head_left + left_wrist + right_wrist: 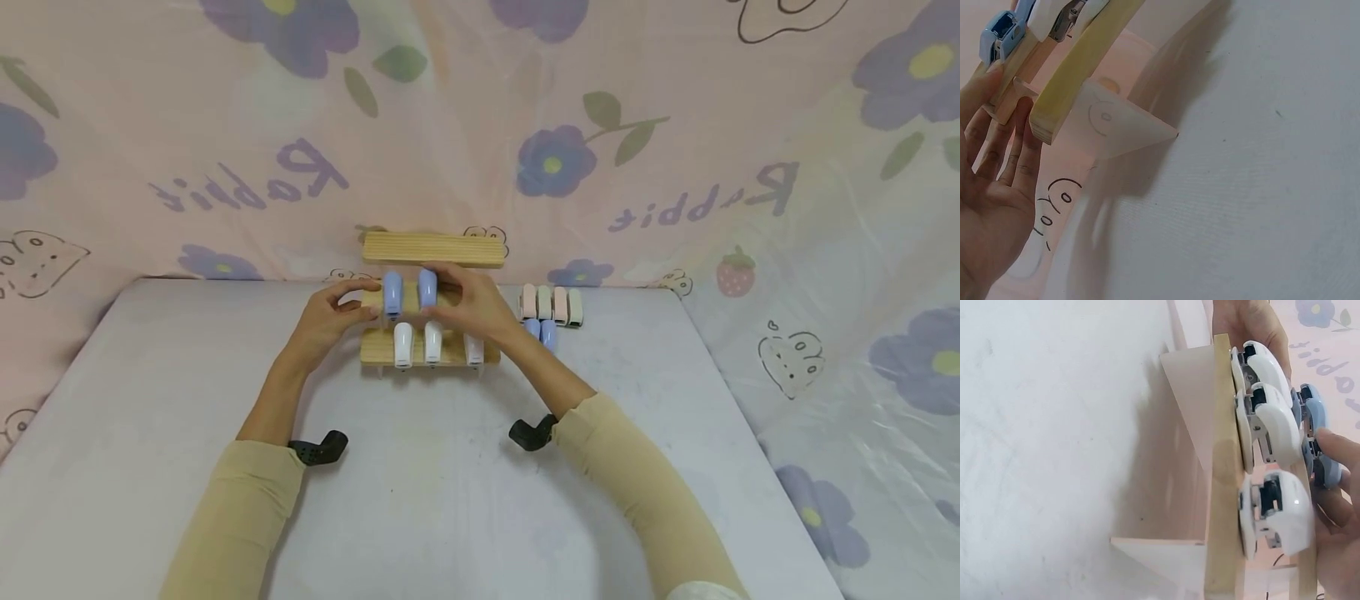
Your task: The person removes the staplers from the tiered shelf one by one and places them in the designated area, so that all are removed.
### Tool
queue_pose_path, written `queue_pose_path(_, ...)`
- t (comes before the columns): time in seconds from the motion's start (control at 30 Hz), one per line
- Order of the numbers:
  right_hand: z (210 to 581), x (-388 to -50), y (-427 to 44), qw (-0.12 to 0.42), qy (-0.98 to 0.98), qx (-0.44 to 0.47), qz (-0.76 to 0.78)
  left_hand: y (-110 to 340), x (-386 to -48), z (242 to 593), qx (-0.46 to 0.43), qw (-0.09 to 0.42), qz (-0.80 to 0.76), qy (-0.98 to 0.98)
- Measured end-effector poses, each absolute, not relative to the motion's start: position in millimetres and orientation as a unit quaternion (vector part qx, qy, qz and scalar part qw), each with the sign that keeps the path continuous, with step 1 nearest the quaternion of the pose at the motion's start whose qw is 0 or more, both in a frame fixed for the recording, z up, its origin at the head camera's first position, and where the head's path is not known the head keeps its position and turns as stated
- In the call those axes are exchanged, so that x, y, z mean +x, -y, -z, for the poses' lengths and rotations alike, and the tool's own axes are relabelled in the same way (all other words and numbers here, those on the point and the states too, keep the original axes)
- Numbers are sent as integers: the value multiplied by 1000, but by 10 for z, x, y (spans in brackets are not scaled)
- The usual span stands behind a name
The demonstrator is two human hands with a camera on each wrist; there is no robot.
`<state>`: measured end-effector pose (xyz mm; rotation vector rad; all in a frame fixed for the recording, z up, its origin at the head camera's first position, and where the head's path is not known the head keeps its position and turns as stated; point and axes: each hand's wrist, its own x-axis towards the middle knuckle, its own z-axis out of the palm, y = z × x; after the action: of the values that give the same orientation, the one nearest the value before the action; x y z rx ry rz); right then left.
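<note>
Blue stapler (427,289) (right hand (480,307) pinching): long axis toward head camera

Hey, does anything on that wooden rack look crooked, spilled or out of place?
Only slightly: the white staplers on the lowest shelf are unevenly spaced, with a wider gap before the rightmost stapler. I see nothing spilled or plainly damaged.
</note>
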<state>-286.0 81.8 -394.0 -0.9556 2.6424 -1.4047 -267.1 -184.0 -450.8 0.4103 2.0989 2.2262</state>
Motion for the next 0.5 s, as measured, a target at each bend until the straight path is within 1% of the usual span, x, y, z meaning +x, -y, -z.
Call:
queue_pose_path(0.3,3941,-2850,-858,7,-825,-307,475,1841,-2645,4453,125,42,-725,-676)
queue_pose_path(0.5,3947,-2835,-929,-15,-829,-302,470,1832,-2640,4449,128,42,-725,-676)
